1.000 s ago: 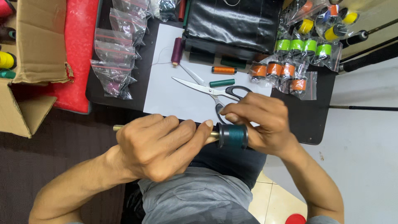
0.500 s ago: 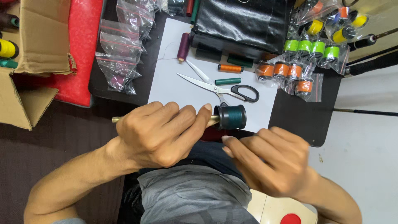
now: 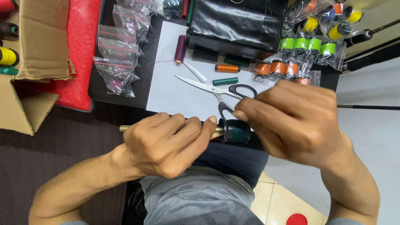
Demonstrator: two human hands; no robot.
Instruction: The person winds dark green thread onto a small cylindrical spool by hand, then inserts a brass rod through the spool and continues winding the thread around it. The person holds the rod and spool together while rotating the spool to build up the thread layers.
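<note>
My left hand (image 3: 168, 143) is wrapped around a thin rod whose brass-coloured threaded tip (image 3: 124, 128) pokes out to the left. On the rod's right end sits a dark green spool-like part (image 3: 236, 131). My right hand (image 3: 293, 121) hovers just right of and above that part, fingers curled, fingertips touching or nearly touching its top edge; whether it pinches a thread is too fine to tell. Both hands are over my lap, at the near edge of a black table (image 3: 117, 102).
Scissors (image 3: 212, 89) lie open on a white sheet (image 3: 171, 91), with purple (image 3: 180, 48), orange (image 3: 227, 68) and green (image 3: 225, 81) spools. Bagged colourful spools (image 3: 306, 46) sit at right, clear bags (image 3: 118, 58) at left, a cardboard box (image 3: 29, 50) far left, a black bag (image 3: 241, 23) behind.
My right hand was on the green part, dropped away toward my lap, and has come back up beside it. My left hand kept hold of the rod.
</note>
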